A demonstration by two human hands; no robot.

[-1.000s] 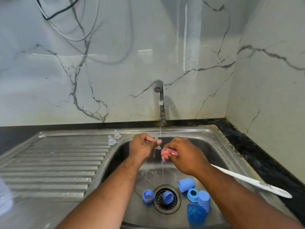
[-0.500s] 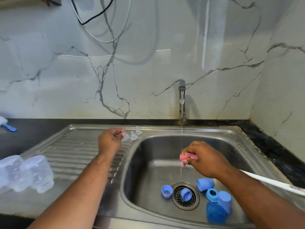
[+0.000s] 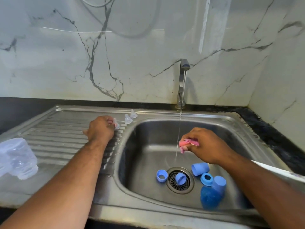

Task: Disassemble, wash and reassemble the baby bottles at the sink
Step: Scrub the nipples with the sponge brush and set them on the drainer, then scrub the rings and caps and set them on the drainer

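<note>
My left hand (image 3: 101,128) hovers over the drainboard and pinches a clear silicone nipple (image 3: 116,124) at its fingertips, low to the ridges. Two more clear nipples (image 3: 129,116) stand upright just beyond it. My right hand (image 3: 203,144) grips the pink sponge head of a bottle brush (image 3: 186,143) beside the thin water stream inside the sink basin (image 3: 148,154). The brush's white handle (image 3: 279,172) runs back past my right forearm. Blue caps and collar rings (image 3: 199,169) lie round the drain (image 3: 179,180). Clear bottles (image 3: 18,158) lie on the drainboard's left end.
The tap (image 3: 183,80) runs a thin stream into the basin. A dark blue dome-shaped piece (image 3: 209,198) lies at the basin's front right. The ridged steel drainboard (image 3: 62,139) stretches left. Black counter (image 3: 270,133) borders the sink on the right, marble walls behind.
My left hand carried the clear nipple from under the tap leftward to the drainboard, beside the other two. My right hand stayed in the basin holding the pink sponge. The camera turned left.
</note>
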